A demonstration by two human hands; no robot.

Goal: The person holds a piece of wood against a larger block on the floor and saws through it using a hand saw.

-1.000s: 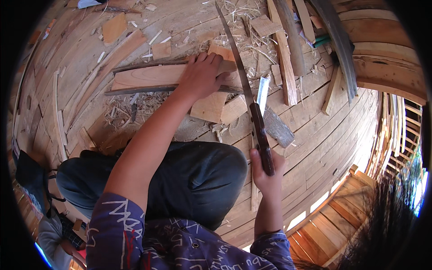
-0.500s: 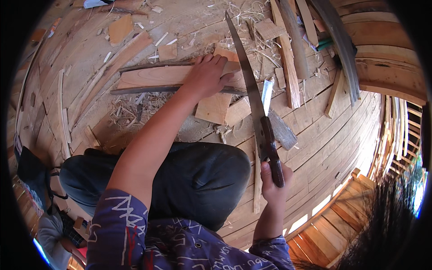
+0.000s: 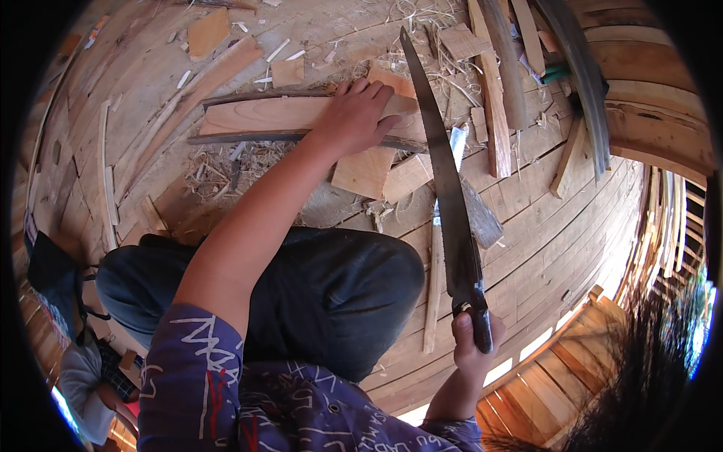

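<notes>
Bright daylight | glare on floor (image 3: 591, 226), right side | fisheye-bent edges | corners black

Long dark-handled saw (image 3: 449, 192) beside pale, bark-edged plank (image 3: 263, 118)

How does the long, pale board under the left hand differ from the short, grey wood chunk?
The long, pale wooden board far exceeds the short, grey wood chunk in length. The board looks smooth; the chunk, rough. The left hand lies over the board; the chunk lies untouched. Both are wood.
</notes>
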